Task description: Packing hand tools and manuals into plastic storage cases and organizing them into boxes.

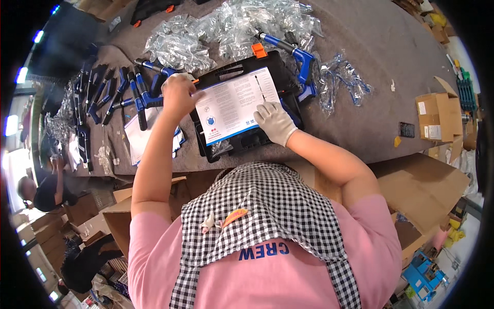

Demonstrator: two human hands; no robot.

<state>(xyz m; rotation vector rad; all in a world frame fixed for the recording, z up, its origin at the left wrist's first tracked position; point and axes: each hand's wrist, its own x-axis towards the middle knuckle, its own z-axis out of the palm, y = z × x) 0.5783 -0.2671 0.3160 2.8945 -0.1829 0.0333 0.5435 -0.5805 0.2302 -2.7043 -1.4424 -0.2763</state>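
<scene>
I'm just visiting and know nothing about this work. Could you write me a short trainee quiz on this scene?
1. Which is bare, the left hand or the right hand?
2. True or false: the printed sheet lies over the black case.
3. Where is the heap of clear plastic bags? A) nearer the person than the case; B) beyond the case; C) inside the case.

Key: 1. Left hand; 2. True; 3. B.

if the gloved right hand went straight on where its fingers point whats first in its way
The printed instruction sheet beneath the right hand's fingertips; across it, up and left, probably the black case's far rim, though depth is unclear.
</scene>
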